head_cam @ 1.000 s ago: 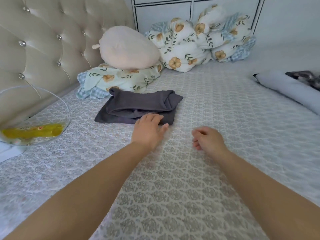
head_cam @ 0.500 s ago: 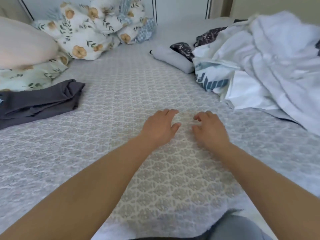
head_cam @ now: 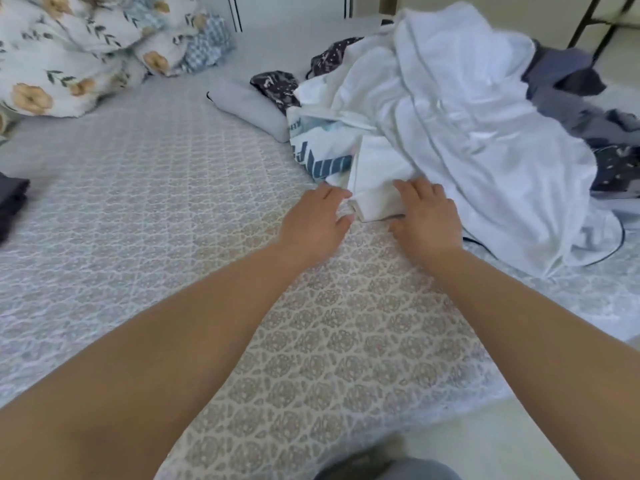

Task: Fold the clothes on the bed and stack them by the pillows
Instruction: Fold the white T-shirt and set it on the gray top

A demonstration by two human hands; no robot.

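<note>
A pile of unfolded clothes (head_cam: 467, 109) lies on the right side of the bed: a large white garment on top, a white shirt with blue lettering (head_cam: 322, 157) under it, and dark patterned pieces (head_cam: 277, 84) behind. My left hand (head_cam: 313, 223) pinches the near left corner of a white garment's edge (head_cam: 377, 178) between fingers and thumb. My right hand (head_cam: 426, 216) holds the same edge, fingers on top, thumb beneath. A folded dark grey garment (head_cam: 10, 199) lies at the far left.
Floral bedding (head_cam: 69, 64) is bunched at the back left. A light grey rolled piece (head_cam: 249, 105) lies beside the pile. Grey-blue clothes (head_cam: 568, 91) sit at the far right. The patterned mattress cover (head_cam: 173, 202) spreads between the folded garment and the pile.
My view swung right, away from the folded dark grey garment. Both hands moved from the bare mattress to the pile and took hold of the white garment's edge.
</note>
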